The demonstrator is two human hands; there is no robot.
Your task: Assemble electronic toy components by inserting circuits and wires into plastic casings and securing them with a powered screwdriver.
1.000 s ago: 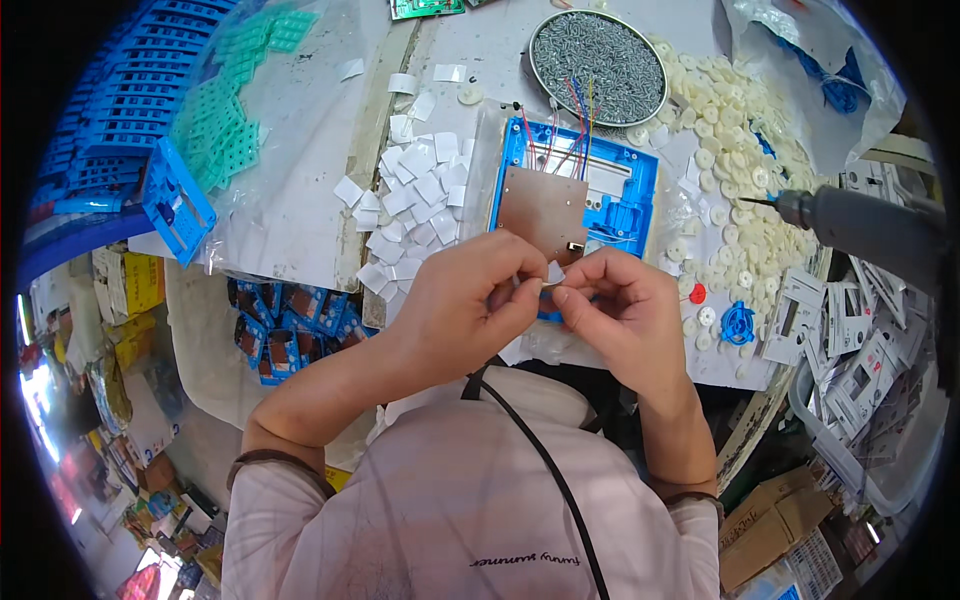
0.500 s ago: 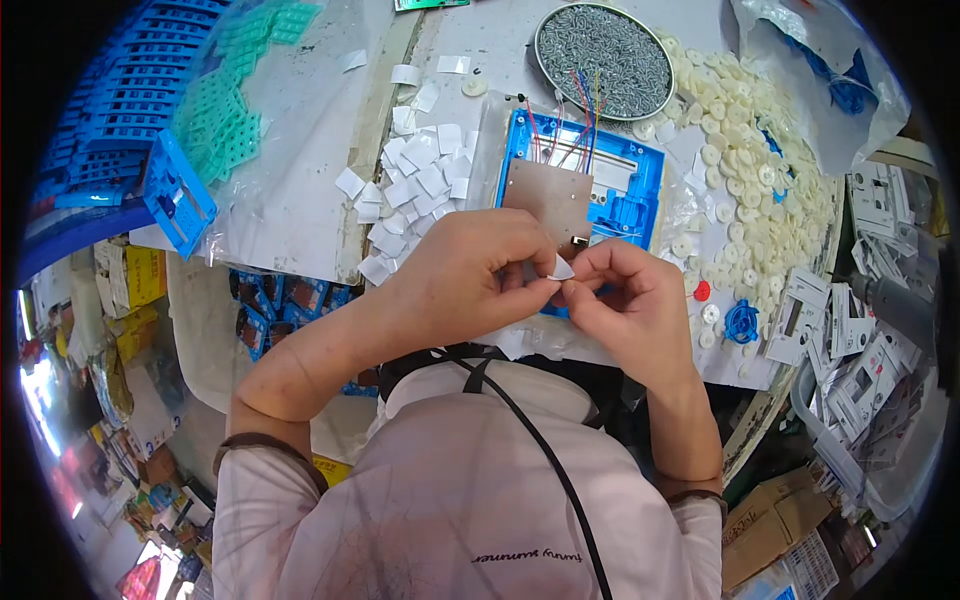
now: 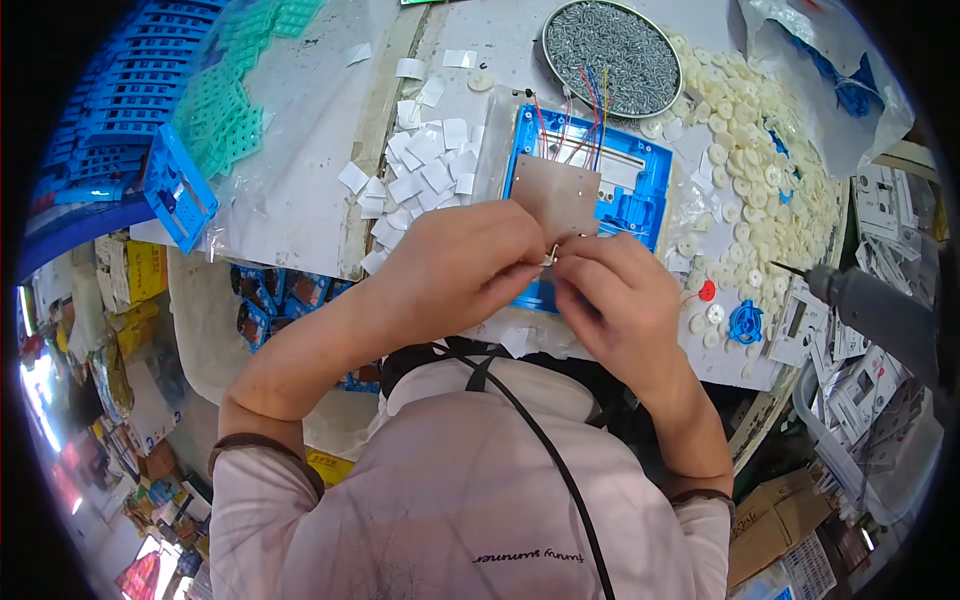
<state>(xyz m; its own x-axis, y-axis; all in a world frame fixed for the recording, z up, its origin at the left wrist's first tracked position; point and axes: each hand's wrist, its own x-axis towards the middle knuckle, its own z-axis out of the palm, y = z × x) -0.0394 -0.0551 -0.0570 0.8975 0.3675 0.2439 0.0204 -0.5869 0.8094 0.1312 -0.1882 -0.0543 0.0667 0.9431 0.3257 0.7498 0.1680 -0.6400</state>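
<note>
My left hand [image 3: 470, 255] and my right hand [image 3: 622, 300] meet at the near edge of a brown circuit board [image 3: 556, 197]. Both are closed, thumb and fingers pinched around a small white sticker [image 3: 549, 259], mostly hidden by the fingertips. The board lies over an open blue plastic housing [image 3: 655, 190], with red, blue and yellow wires [image 3: 597, 110] rising from its far side. Left of the housing, many loose white stickers [image 3: 425, 145] are scattered, close to my left hand.
Behind the housing stands a round tray of screws [image 3: 675, 85]. White plastic discs [image 3: 745, 150] spread to the right, beside a blue round part [image 3: 745, 322] and a red piece [image 3: 707, 290]. A dark power screwdriver [image 3: 870, 305] juts in at the right. Blue frames [image 3: 180, 190] and green grids [image 3: 225, 125] lie left.
Both hands have moved slightly away from me, up to the board's near edge. The sticker's white flap, plain before, is now largely covered by fingers. The screwdriver reaches further into view.
</note>
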